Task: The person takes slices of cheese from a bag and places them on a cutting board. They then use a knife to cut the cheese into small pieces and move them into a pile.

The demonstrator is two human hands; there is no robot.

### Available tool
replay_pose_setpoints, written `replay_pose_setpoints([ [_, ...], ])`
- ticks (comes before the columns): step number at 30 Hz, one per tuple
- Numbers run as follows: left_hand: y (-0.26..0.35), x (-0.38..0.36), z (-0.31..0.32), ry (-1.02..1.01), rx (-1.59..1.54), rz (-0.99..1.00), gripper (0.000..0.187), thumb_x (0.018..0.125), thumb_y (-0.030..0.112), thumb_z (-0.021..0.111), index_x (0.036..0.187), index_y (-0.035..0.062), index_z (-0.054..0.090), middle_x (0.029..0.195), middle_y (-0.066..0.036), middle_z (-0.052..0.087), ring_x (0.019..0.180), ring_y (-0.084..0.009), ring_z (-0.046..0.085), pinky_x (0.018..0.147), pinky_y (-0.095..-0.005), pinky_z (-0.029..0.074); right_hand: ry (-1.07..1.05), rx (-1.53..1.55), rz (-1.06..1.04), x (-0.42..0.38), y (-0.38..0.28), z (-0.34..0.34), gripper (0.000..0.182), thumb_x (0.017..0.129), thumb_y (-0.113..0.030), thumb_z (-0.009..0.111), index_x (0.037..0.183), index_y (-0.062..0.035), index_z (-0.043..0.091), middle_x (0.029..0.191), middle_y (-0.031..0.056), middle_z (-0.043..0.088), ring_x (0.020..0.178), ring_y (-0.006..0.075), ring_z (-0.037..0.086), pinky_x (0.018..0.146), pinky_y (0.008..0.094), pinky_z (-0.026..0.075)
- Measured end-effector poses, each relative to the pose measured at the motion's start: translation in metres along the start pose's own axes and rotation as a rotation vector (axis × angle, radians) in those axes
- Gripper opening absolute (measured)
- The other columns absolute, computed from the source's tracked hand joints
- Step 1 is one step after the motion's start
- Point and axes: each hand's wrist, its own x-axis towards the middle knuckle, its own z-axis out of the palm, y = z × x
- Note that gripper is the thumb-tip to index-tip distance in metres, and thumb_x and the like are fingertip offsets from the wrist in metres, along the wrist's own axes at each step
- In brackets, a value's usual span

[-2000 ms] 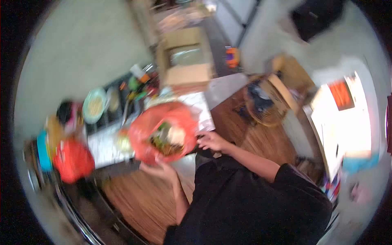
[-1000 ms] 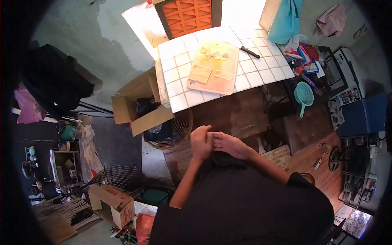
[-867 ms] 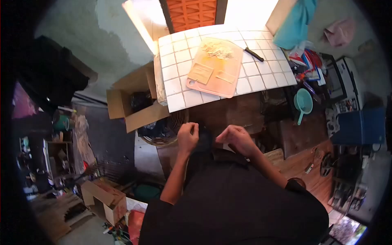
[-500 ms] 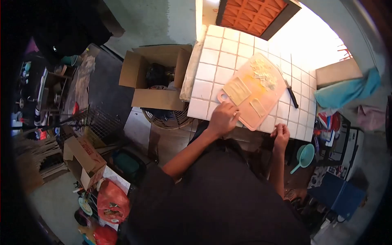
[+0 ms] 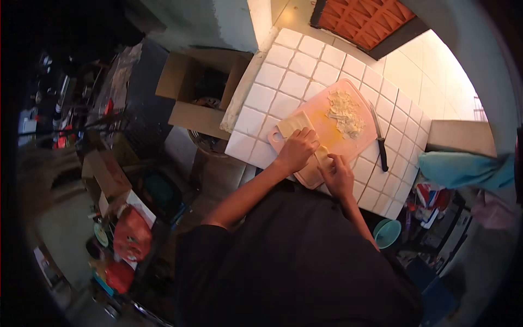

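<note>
A pink cutting board (image 5: 311,175) lies on the white tiled counter. On its left part rests a square pale-yellow sheet (image 5: 291,124), flat and thin like dough. My left hand (image 5: 298,149) is over the sheet's lower corner, its bent fingers pressed together by a smaller pale piece (image 5: 323,157). My right hand (image 5: 339,175) pinches that smaller piece at its right edge, between thumb and fingers. A pile of pale shredded strips (image 5: 344,113) sits at the board's far right. The black-handled knife (image 5: 383,153) lies on the tiles to the right of the board.
An open cardboard box (image 5: 199,117) stands left of the counter (image 5: 260,98). At the right are a teal cloth (image 5: 463,170) and a light-brown block (image 5: 462,137). A green dipper (image 5: 387,233) is below the counter's right edge. Red plastic bags (image 5: 132,233) are at the lower left.
Both hands have moved onto the board. My right hand came up from the counter's front edge to the smaller piece, and my left moved to its other side. The view has turned slightly.
</note>
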Motion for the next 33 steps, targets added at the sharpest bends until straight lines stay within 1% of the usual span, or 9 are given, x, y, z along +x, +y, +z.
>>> replay_pose_setpoints([
  [8,0.011,-0.011,0.009,0.073,-0.066,-0.115,0.017,0.068,0.009,0.072,0.084,0.0077,0.066,0.102,-0.01,0.059,0.107,-0.0276,0.057,0.088,-0.0384,0.048,-0.131,-0.075,-0.157,0.013,0.015,-0.004,0.039,0.083,-0.032,0.08,0.112,-0.0098,0.068,0.095,0.0104,0.062,0.09,0.0313,0.065,0.076,0.0428,0.051],
  [10,0.007,-0.015,0.014,0.095,-0.139,-0.094,0.014,0.075,0.014,0.071,0.084,0.0071,0.063,0.104,-0.011,0.058,0.104,-0.0301,0.057,0.087,-0.0415,0.048,-0.127,-0.09,-0.138,0.011,0.011,0.0,0.036,0.083,-0.03,0.079,0.112,-0.0105,0.068,0.095,0.0109,0.062,0.09,0.0326,0.064,0.076,0.0432,0.051],
  [13,0.002,-0.018,0.019,0.139,-0.21,-0.07,0.014,0.075,0.014,0.07,0.084,0.0075,0.063,0.104,-0.011,0.058,0.104,-0.0302,0.058,0.088,-0.0418,0.048,-0.081,-0.084,-0.094,0.005,0.007,0.008,0.034,0.084,-0.028,0.078,0.112,-0.0105,0.068,0.096,0.0109,0.062,0.091,0.0335,0.064,0.076,0.0436,0.051],
  [15,-0.003,-0.018,0.02,0.195,-0.236,-0.039,0.014,0.074,0.015,0.07,0.084,0.0073,0.064,0.102,-0.011,0.058,0.102,-0.0301,0.058,0.087,-0.0418,0.048,-0.077,-0.127,-0.082,0.0,0.007,0.013,0.036,0.084,-0.023,0.079,0.115,-0.0089,0.068,0.097,0.0116,0.062,0.089,0.0328,0.064,0.075,0.0433,0.051],
  [18,-0.01,-0.015,0.024,0.172,-0.33,-0.021,0.013,0.076,0.016,0.067,0.085,0.0069,0.064,0.102,-0.011,0.058,0.1,-0.0278,0.058,0.085,-0.0393,0.048,0.073,-0.025,0.068,-0.007,-0.004,0.024,0.051,0.081,-0.016,0.084,0.126,-0.0032,0.064,0.1,0.0092,0.056,0.082,0.0206,0.058,0.068,0.0312,0.051],
  [21,-0.007,-0.005,0.032,0.201,-0.221,-0.002,0.012,0.078,0.018,0.064,0.083,0.0077,0.067,0.099,-0.008,0.059,0.099,-0.0234,0.058,0.082,-0.0356,0.048,0.117,-0.062,0.256,-0.014,-0.011,0.031,0.05,0.084,-0.018,0.082,0.128,-0.0033,0.062,0.106,0.0116,0.054,0.09,0.0236,0.058,0.071,0.0327,0.05],
  [25,-0.004,0.006,0.042,0.156,-0.164,0.159,0.014,0.077,0.022,0.063,0.077,0.0104,0.072,0.092,-0.003,0.062,0.101,-0.0192,0.058,0.081,-0.032,0.048,0.202,-0.067,0.233,-0.022,-0.006,0.042,0.048,0.085,-0.016,0.082,0.127,-0.0034,0.063,0.105,0.009,0.05,0.089,0.019,0.056,0.069,0.0292,0.048],
  [31,-0.013,0.012,0.048,0.124,-0.369,0.134,0.014,0.074,0.02,0.067,0.081,0.0091,0.074,0.093,-0.007,0.065,0.101,-0.0235,0.06,0.083,-0.035,0.05,0.364,0.001,0.384,-0.013,-0.002,0.052,0.04,0.084,-0.015,0.082,0.119,-0.0059,0.066,0.103,0.005,0.051,0.086,0.0167,0.053,0.07,0.0284,0.047],
  [33,-0.027,0.01,0.038,0.115,-0.458,0.198,0.015,0.076,0.017,0.068,0.084,0.0061,0.073,0.09,-0.01,0.067,0.099,-0.027,0.063,0.082,-0.0378,0.052,0.326,-0.071,0.264,-0.013,0.004,0.052,0.032,0.084,-0.013,0.08,0.113,-0.0056,0.067,0.102,0.0046,0.053,0.082,0.015,0.053,0.069,0.028,0.047],
])
